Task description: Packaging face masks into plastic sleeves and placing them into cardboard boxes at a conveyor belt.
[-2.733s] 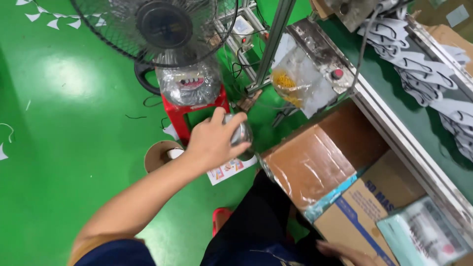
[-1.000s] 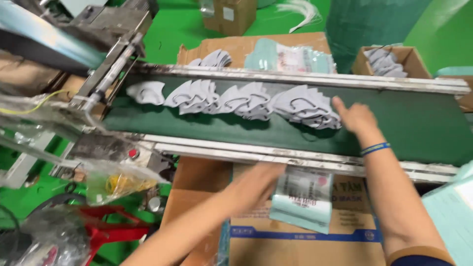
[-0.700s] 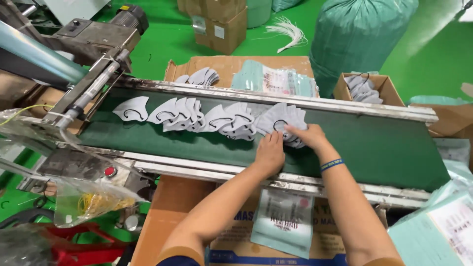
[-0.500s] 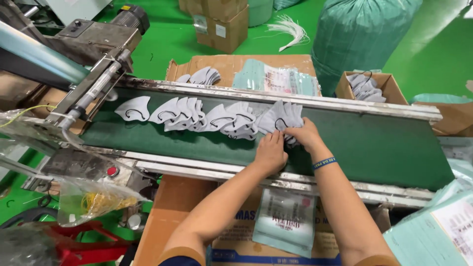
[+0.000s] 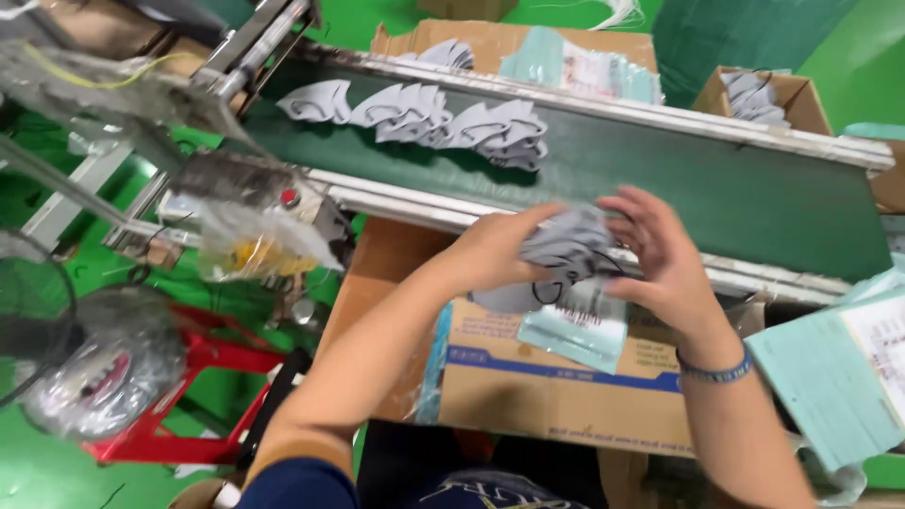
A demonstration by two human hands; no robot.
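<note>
Stack of grey masks (image 5: 566, 253) held between both hands, above cardboard box (image 5: 556, 377), at 6 o'clock from green conveyor belt (image 5: 716, 188). Likely light, soft, floppy; best gripped at stack edges to keep layers aligned. Left hand (image 5: 490, 259) fingers curled around left edge. Right hand (image 5: 660, 254) fingers half spread, pressing right edge. More masks (image 5: 443, 118) on belt at 11 o'clock.

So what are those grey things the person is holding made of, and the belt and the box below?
The grey masks held between the left hand and right hand look like soft, matte non-woven fabric: they fold and bunch. The conveyor belt seems a dull dark-green rubbery sheet, flat between pale metal rails. The box is brown corrugated cardboard, judging by its creased flaps.
</note>
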